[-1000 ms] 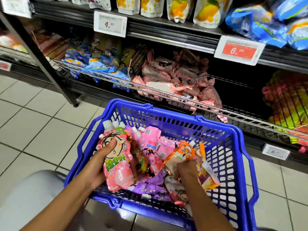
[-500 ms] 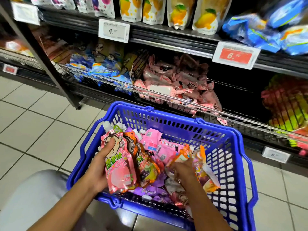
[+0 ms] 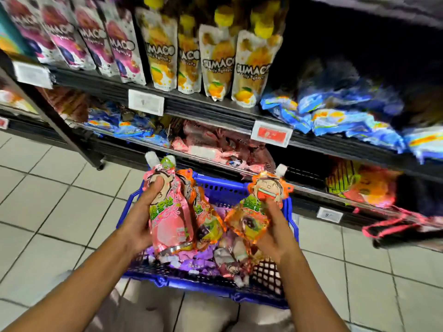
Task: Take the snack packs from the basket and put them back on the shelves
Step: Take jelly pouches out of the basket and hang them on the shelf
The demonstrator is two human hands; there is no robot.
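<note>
A basket (image 3: 239,292) sits on the floor (image 3: 48,212) in front of the shelves (image 3: 215,111). Above it, the left hand (image 3: 137,224) holds several snack packs (image 3: 170,219); to their right, the right hand (image 3: 275,233) holds another pack (image 3: 259,207). More packs (image 3: 225,259) lie in the basket.

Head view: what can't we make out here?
- Price tags: blurred, digits unreadable.
- Left hand: holds pink pack with others stacked behind; count unclear.
- Basket: far rim hidden by packs.
- Right hand: its orange pack hides the fingers.

Glossy foil pouches (image 3: 169,219), plastic basket (image 3: 242,293)
</note>
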